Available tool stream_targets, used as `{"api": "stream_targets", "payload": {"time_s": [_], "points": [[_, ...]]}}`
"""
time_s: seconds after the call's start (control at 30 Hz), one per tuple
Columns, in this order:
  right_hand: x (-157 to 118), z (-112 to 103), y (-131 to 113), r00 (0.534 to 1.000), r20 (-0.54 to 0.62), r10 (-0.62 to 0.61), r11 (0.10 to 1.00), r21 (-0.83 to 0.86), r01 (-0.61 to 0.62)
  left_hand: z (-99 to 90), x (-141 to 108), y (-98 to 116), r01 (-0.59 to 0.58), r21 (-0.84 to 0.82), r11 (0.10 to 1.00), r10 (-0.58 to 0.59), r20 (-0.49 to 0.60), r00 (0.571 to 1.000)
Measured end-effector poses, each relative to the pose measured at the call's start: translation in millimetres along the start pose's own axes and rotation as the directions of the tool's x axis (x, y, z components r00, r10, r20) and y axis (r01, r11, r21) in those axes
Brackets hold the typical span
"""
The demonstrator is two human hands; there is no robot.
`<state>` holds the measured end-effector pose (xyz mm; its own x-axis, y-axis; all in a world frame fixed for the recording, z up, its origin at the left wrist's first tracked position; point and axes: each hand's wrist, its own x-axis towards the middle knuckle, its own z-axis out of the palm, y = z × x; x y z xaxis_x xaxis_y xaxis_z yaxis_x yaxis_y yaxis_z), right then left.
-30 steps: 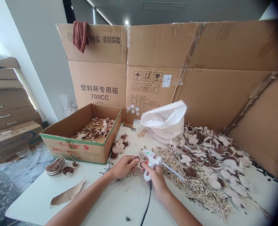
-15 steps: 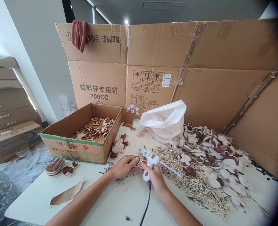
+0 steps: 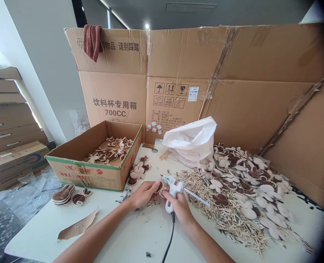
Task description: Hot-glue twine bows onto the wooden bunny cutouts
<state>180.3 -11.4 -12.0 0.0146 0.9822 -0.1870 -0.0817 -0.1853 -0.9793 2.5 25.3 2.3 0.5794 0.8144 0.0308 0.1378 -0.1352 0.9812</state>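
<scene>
Near the middle of the white table, my left hand (image 3: pixel 144 195) pinches a small brown felt piece (image 3: pixel 159 188) with a beige cord on it. My right hand (image 3: pixel 179 206) is wrapped round a white glue gun (image 3: pixel 172 186), and its thumb and fingertips also touch the cord beside the felt piece. The gun's nozzle points up and left, just above the felt piece. A clear glue stick (image 3: pixel 197 197) sticks out of its back. The black cable (image 3: pixel 169 241) runs down toward the table's front edge.
An open carton (image 3: pixel 89 173) with felt pieces stands at left. Stacked brown ovals (image 3: pixel 63 194) and a cardboard scrap (image 3: pixel 78 224) lie before it. Short beige cords (image 3: pixel 233 215), a felt pile (image 3: pixel 249 175) and a white bag (image 3: pixel 190 142) are at right. Cardboard (image 3: pixel 178 54) stands behind.
The felt piece has turned slightly between my fingers. My right hand and the glue gun have shifted slightly left.
</scene>
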Motion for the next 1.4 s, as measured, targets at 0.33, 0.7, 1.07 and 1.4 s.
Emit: {"api": "stream_targets", "payload": {"time_s": [0.33,0.7,1.07,1.4], "points": [[1.3,-0.1,4.1,1.000,0.006,-0.017,0.999,-0.028,0.017,1.3,1.0,-2.6,-0.039,0.064,0.997,0.038,0.017,0.999],[3.1,-2.4,4.7,0.997,0.067,-0.043,0.993,-0.108,0.050,2.0,1.9,-5.0,-0.065,0.051,0.997,0.065,-0.006,0.998],[-0.2,-1.1,1.4,0.997,0.077,-0.017,0.994,-0.104,0.025,3.7,-0.3,1.0,-0.012,-0.005,1.000,0.012,0.000,1.000],[0.4,-1.7,2.4,0.995,0.085,-0.051,0.991,-0.121,0.061,3.1,1.7,-5.6,-0.025,0.072,0.997,0.026,-0.008,1.000]]}}
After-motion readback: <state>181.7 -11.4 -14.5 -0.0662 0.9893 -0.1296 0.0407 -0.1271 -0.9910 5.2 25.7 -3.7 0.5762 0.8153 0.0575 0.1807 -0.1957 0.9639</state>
